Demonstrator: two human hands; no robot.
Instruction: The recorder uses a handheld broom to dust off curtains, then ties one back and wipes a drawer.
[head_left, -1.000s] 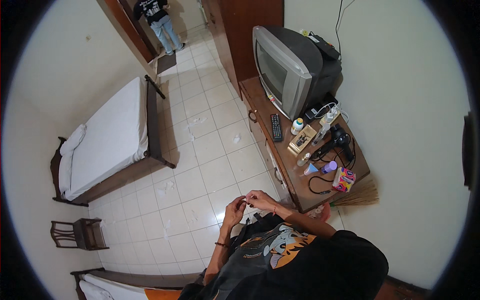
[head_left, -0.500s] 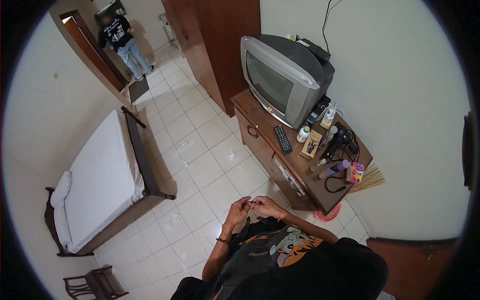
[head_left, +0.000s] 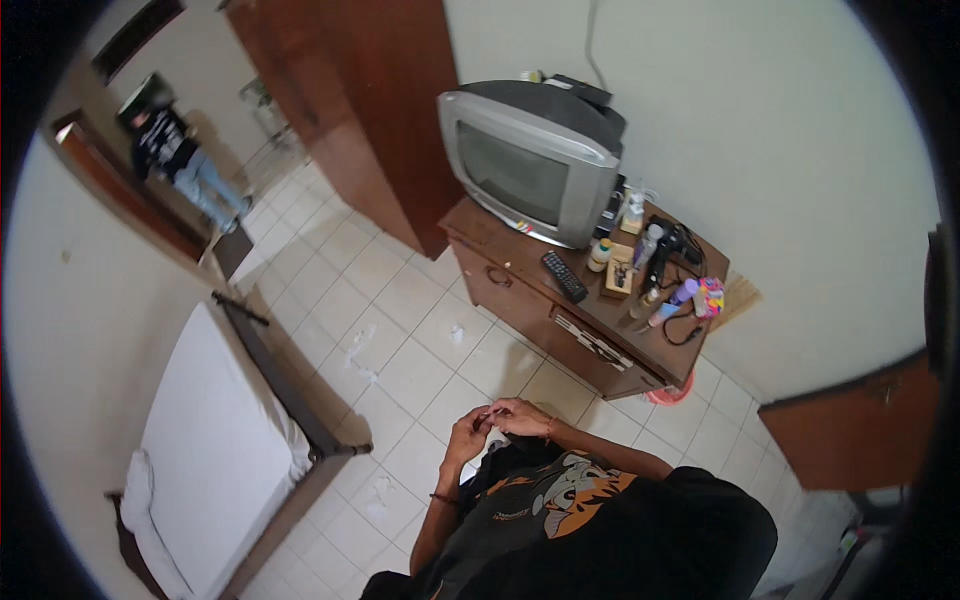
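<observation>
A boxy grey plastic television [head_left: 545,165] is presenting a smooth satin shell around a faintly glossy dark glass screen [head_left: 510,172]. A low brown wooden cabinet [head_left: 510,300] is showing a dull sheen, while a tall reddish-brown wooden wardrobe [head_left: 350,120] is looking smooth and varnished. Square cream floor tiles [head_left: 410,330] are giving off a hard, glossy shine. A white cloth bed sheet [head_left: 220,430] is appearing matt and softly wrinkled. A black cloth shirt [head_left: 680,530] is looking matt, and a straw-coloured fibre broom [head_left: 738,297] is appearing rough and dry.
</observation>
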